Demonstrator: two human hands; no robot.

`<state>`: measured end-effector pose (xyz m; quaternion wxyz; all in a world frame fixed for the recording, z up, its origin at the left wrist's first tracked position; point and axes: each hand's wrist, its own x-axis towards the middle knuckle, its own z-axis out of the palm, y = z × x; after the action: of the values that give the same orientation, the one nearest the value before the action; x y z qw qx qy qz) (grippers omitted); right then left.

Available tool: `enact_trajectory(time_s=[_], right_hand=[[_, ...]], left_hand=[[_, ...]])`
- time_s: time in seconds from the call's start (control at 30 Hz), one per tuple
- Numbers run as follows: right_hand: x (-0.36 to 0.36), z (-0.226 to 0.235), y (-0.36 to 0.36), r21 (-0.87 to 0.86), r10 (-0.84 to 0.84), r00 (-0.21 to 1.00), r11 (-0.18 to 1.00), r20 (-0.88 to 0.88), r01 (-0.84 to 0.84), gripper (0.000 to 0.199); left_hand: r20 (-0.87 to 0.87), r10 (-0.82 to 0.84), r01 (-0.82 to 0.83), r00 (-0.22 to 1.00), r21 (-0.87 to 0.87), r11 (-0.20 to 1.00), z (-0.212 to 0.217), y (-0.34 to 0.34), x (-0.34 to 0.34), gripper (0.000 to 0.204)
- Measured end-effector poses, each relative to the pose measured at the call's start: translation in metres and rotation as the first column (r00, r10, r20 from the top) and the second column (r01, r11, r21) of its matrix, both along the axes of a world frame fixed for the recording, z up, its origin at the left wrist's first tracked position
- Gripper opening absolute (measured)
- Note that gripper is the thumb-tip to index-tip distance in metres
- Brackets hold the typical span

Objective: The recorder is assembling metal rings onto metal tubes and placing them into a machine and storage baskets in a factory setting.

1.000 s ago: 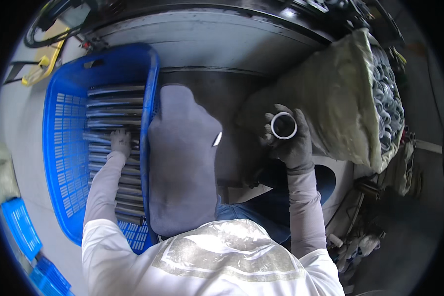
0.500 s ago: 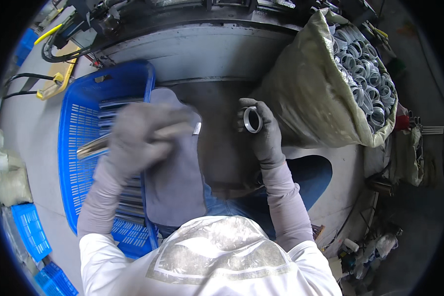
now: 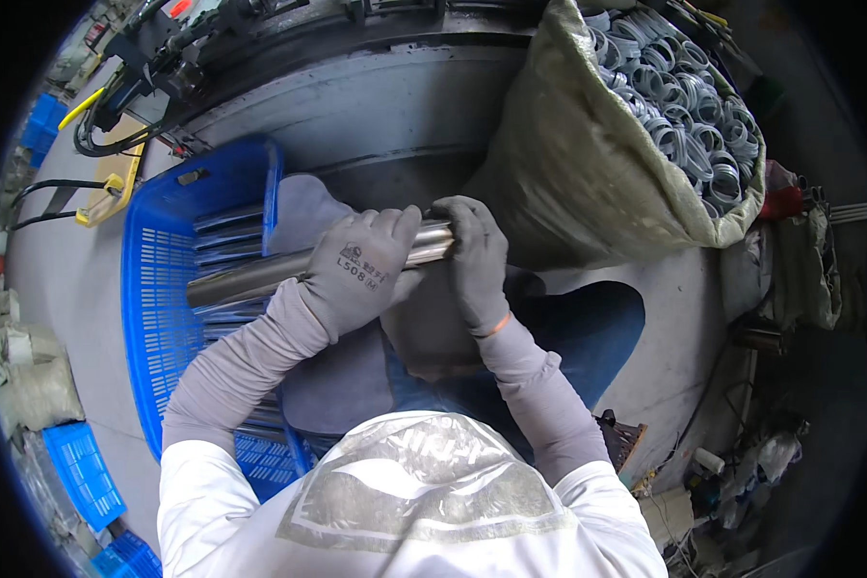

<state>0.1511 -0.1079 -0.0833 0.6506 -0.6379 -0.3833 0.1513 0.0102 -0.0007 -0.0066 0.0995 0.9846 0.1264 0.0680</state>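
Observation:
A shiny metal tube (image 3: 250,281) slants across in front of me, its left end over the blue basket (image 3: 272,193). My left hand (image 3: 364,272), in a grey glove, is wrapped round the tube near its right end. Over that end curl the fingers of my right hand (image 3: 474,258), also gloved and closed. A metal ring seen earlier in that hand is hidden now, so I cannot tell whether it sits on the tube. More metal tubes (image 3: 229,229) lie in the basket. A grey cloth (image 3: 337,385) covers my left thigh.
At the far right a pale woven sack (image 3: 559,173) stands open, full of metal rings (image 3: 679,116). A machine with a light panel (image 3: 356,106) runs along the back. Blue crates (image 3: 85,474) stand at the left. Various items (image 3: 732,482) lie at the lower right.
My left hand has brought the tube up and rightward out of the basket area. My right hand has moved a little left and met the tube's end; its ring has gone from sight.

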Motion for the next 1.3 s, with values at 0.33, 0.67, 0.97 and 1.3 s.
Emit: enact_trajectory(time_s=[0.33,0.67,0.97,1.3], right_hand=[[0.029,-0.021,-0.004,-0.029,-0.18,0.883,0.976,0.433,0.214,0.023],[0.09,0.126,-0.055,0.245,-0.328,0.584,0.944,0.742,0.219,0.027],[0.275,0.153,-0.106,-0.666,-0.008,0.734,0.414,0.679,0.62,0.03],[0.174,0.158,-0.109,0.025,-0.251,0.499,0.909,0.829,0.416,0.05]], left_hand=[[0.523,-0.214,0.243,0.825,0.014,0.97,0.008,-0.018,-0.027,0.061],[0.61,0.698,0.719,0.376,-0.667,0.195,0.066,0.058,-0.051,0.041],[0.409,0.133,-0.085,0.903,-0.134,0.987,0.07,0.015,-0.029,0.055],[0.24,0.128,-0.117,0.962,-0.059,0.991,0.011,0.019,-0.039,0.058]])
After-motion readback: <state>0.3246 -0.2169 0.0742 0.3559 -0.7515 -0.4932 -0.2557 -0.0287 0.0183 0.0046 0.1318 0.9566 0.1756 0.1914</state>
